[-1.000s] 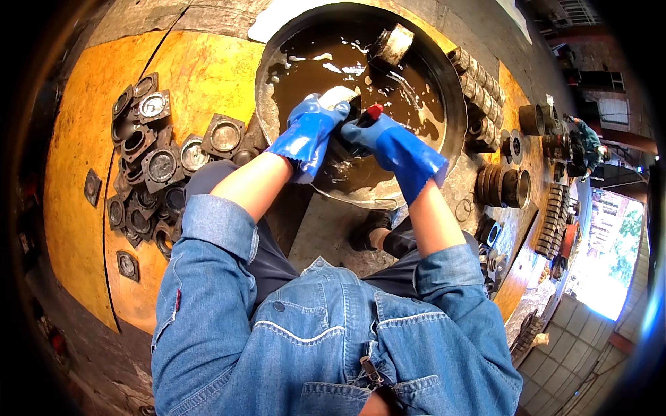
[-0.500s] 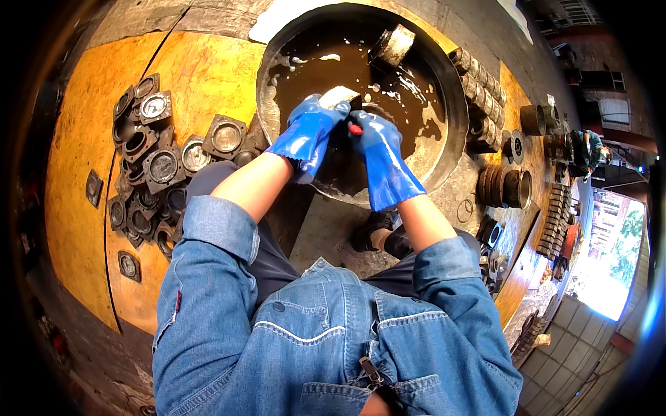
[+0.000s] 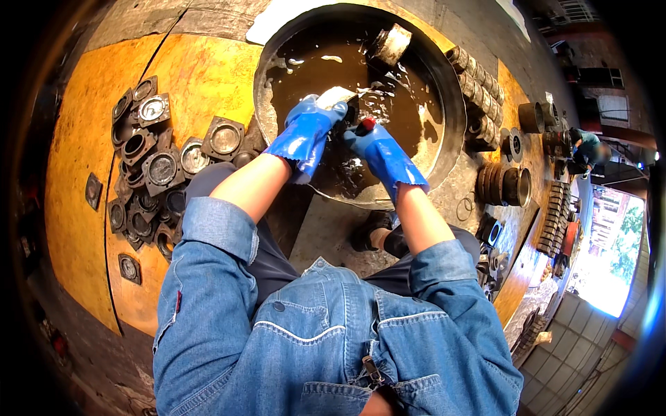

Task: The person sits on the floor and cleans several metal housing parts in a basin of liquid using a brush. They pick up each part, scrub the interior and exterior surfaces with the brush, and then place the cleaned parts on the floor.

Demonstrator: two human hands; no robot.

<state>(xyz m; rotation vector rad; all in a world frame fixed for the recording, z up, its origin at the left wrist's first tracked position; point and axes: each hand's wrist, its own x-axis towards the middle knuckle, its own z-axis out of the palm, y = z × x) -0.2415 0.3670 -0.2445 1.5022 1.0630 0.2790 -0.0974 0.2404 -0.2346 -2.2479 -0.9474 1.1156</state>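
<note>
My left hand (image 3: pixel 305 130), in a long blue rubber glove, is closed round a pale-topped metal part (image 3: pixel 336 97) with a dark side. It holds the part over a round tub (image 3: pixel 454 114) of dark brown liquid. Close beside it, my gloved right hand (image 3: pixel 380 149) is wrapped round a small tool with a red end (image 3: pixel 365 125); the rest of that tool is hidden, so its kind does not show. Toward the tub's far side, a metal cylinder (image 3: pixel 394 44) sticks out of the liquid. Foam floats on the surface.
Dark square metal flanges (image 3: pixel 164 168) lie heaped on yellow boards at the left. Right of the tub stand stacked metal cylinders (image 3: pixel 480 97), a ribbed cylinder (image 3: pixel 505 186) and a flanged spool (image 3: pixel 512 146). Farther right, another person (image 3: pixel 588 151) bends over.
My right hand has shifted slightly down and tilted, with the red end turning upward. The liquid near my hands now ripples and splashes. My left hand still grips the metal part.
</note>
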